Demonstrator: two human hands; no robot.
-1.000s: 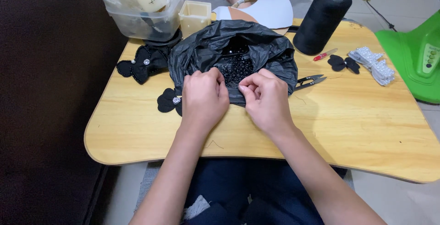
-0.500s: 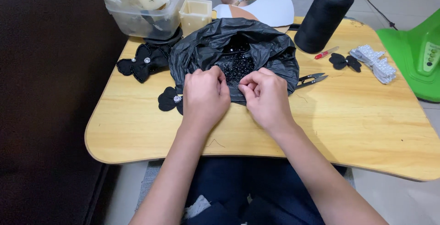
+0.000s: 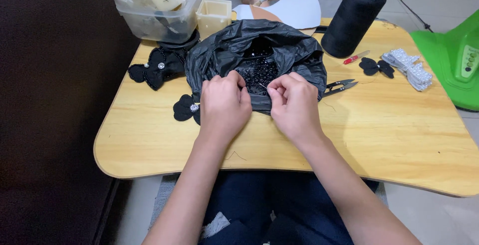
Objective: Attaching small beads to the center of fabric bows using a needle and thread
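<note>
Both my hands rest at the near rim of an open black plastic bag full of small black beads, on a light wooden lap table. My right hand pinches a thin needle whose tip points toward the beads. My left hand is closed, its fingertips pressed on something small that I cannot make out, right beside the needle. A black fabric flower with a shiny centre lies just left of my left hand.
Thread snips lie right of the bag. A large black thread cone, a red-handled tool, a black bow and a beaded white bow are at back right. A clear tub, a cream box and black flowers sit back left. A green appliance stands at right.
Both hands stay at the bag's near rim with only slight finger movement. The view has shifted a little; nothing else moved.
</note>
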